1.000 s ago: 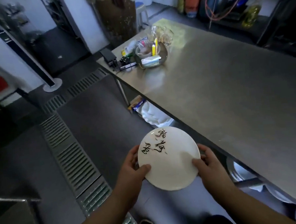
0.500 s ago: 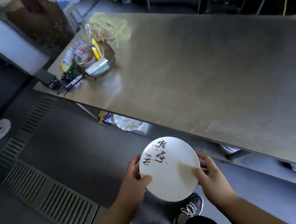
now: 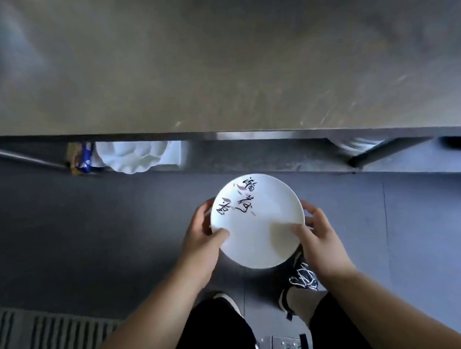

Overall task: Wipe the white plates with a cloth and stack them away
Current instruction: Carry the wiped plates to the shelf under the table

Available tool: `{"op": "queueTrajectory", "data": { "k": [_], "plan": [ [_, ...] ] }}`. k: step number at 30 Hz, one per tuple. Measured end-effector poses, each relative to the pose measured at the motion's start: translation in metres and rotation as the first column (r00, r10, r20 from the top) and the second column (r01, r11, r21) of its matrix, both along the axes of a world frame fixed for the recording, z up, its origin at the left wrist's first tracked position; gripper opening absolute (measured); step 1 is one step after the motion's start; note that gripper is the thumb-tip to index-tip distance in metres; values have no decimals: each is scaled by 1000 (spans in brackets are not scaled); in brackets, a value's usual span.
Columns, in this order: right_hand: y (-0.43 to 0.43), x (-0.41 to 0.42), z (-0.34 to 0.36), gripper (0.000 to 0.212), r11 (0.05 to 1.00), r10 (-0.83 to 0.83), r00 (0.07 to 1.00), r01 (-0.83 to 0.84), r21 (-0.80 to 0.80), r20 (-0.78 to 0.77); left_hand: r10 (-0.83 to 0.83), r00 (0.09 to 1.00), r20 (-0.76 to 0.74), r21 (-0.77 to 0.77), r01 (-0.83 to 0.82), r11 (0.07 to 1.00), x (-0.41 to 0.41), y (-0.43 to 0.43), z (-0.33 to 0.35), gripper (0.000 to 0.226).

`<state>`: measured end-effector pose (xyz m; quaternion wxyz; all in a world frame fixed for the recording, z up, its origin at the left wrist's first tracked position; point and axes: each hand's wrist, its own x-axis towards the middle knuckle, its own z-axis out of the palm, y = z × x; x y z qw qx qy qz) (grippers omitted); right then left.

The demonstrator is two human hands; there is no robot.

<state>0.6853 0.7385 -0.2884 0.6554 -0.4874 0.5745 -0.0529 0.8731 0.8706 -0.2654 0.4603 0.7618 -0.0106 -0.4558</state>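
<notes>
A small white plate (image 3: pixel 260 227) with black brush lettering on its upper left is held flat in front of me, over the floor just short of the steel table. My left hand (image 3: pixel 201 239) grips its left rim, thumb on top. My right hand (image 3: pixel 318 236) grips the right rim, thumb on the face. No cloth is in view.
The steel table (image 3: pixel 212 58) fills the upper half, its front edge running across the middle. Under it lie white scalloped dishes (image 3: pixel 135 158) at left and more plates (image 3: pixel 353 144) at right on a lower shelf. A floor drain grate (image 3: pixel 42 338) is at lower left. My shoes stand below the plate.
The view has tilted down and swung to face the table edge; the clutter at the table's far end has left the frame. Both hands keep the same hold on the plate.
</notes>
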Motion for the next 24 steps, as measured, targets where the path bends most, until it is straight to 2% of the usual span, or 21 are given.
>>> {"op": "queueTrajectory", "data": {
  "k": [4, 8, 11, 18, 24],
  "plan": [
    [-7, 13, -81, 45, 999, -31, 999, 32, 30, -31, 17, 999, -50, -18, -18, 1000, 15, -15, -79, 65],
    [-29, 33, -150, 45, 996, -75, 996, 77, 34, -48, 27, 993, -119, -20, -30, 999, 34, -39, -157, 49],
    [-52, 53, -194, 38, 992, -121, 992, 122, 39, -34, 12, 990, -142, -38, -18, 999, 52, -64, -204, 47],
    [-108, 98, -271, 34, 979, -205, 978, 205, 7, -31, -57, 994, -89, -90, 49, 995, 93, -127, -291, 38],
    [-143, 119, -309, 33, 982, -172, 985, 169, -88, -21, -108, 994, -15, -106, 106, 989, 117, -164, -336, 34]
  ]
}}
